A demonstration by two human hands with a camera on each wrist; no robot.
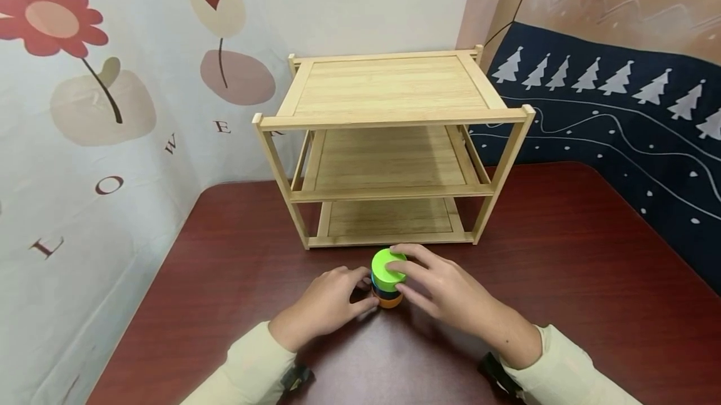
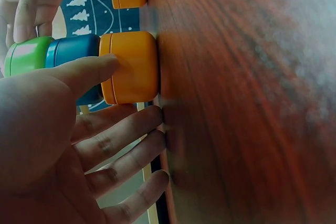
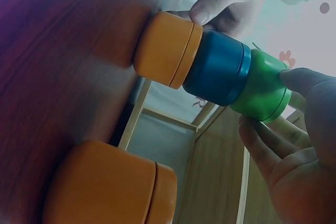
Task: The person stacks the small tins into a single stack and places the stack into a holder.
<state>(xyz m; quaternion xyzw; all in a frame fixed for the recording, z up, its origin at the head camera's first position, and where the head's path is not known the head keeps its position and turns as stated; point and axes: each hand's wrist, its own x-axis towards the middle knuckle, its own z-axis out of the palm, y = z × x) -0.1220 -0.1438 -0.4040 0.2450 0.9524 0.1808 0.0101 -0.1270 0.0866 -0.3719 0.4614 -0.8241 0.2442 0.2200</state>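
Three small round lidded tins stand stacked on the table: an orange tin [image 2: 137, 69] at the bottom, a blue tin [image 3: 216, 66] in the middle, a green tin [image 1: 387, 270] on top. My left hand [image 1: 329, 302] pinches the orange tin low down, thumb on one side and index finger on the other; its other fingers reach along near the tabletop. From the right, my right hand [image 1: 450, 286] holds the green tin between thumb and fingers. Another orange tin [image 3: 107, 187] stands apart from the stack in the right wrist view; in the head view it is hidden.
Behind the stack stands a three-tier wooden shelf rack [image 1: 394, 117], its front lower rail close to the tins. The table [image 1: 236, 236] is dark red wood. Printed cloth backdrops [image 1: 169, 29] hang at the back and sides.
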